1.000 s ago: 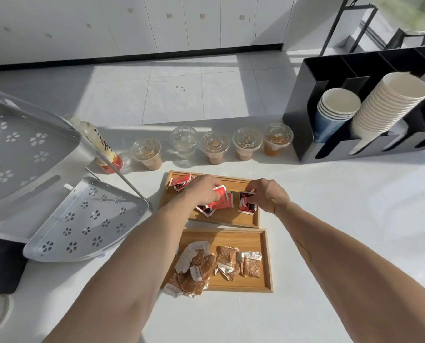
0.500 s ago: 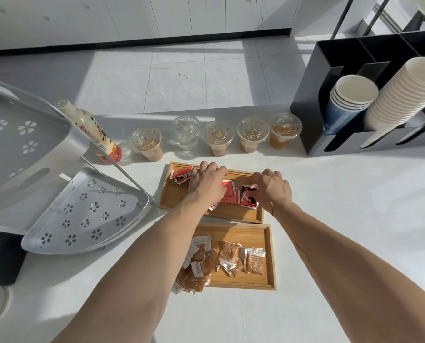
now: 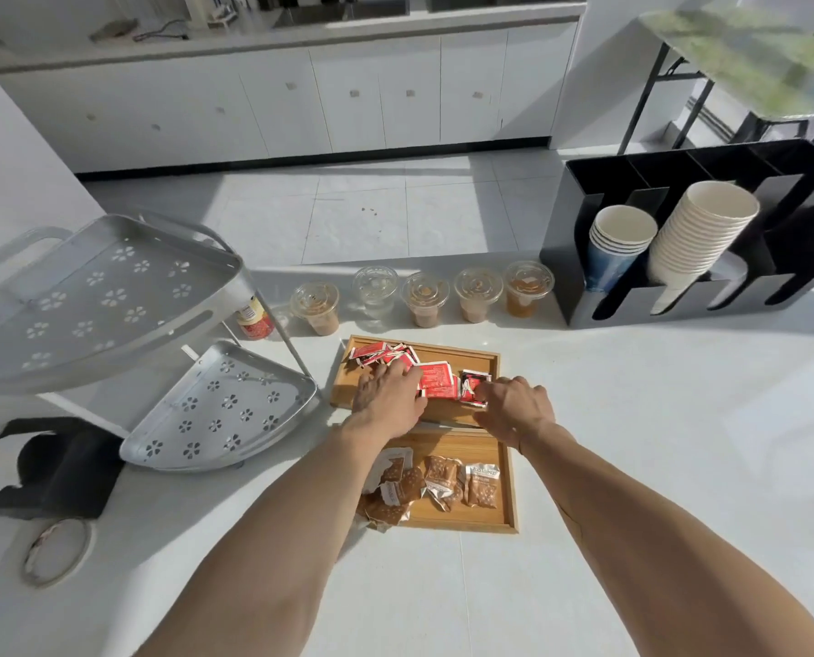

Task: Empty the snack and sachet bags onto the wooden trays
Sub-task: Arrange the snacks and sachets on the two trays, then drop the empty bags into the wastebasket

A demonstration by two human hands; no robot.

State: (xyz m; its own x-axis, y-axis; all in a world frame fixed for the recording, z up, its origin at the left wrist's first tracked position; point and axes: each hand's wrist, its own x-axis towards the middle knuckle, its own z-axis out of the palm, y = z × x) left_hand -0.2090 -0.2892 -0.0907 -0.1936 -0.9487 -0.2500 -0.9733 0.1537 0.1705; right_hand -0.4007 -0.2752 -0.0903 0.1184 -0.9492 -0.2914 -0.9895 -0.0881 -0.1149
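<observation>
At the bottom of the frame two bare forearms reach forward over the white tabletop (image 3: 632, 419). In the lower centre the near wooden tray (image 3: 506, 471) holds brown snack packets (image 3: 440, 481). Just above it, the left hand (image 3: 388, 400) lies palm down, fingers spread, on the red sachets (image 3: 435, 381) in the far wooden tray (image 3: 483, 360). The right hand (image 3: 514, 407) has its fingers curled on one sachet at the tray's right side. Behind the tray stands a row of lidded plastic cups (image 3: 424, 298). At the upper right is a black holder (image 3: 585, 220) with stacked paper cups (image 3: 698, 234).
</observation>
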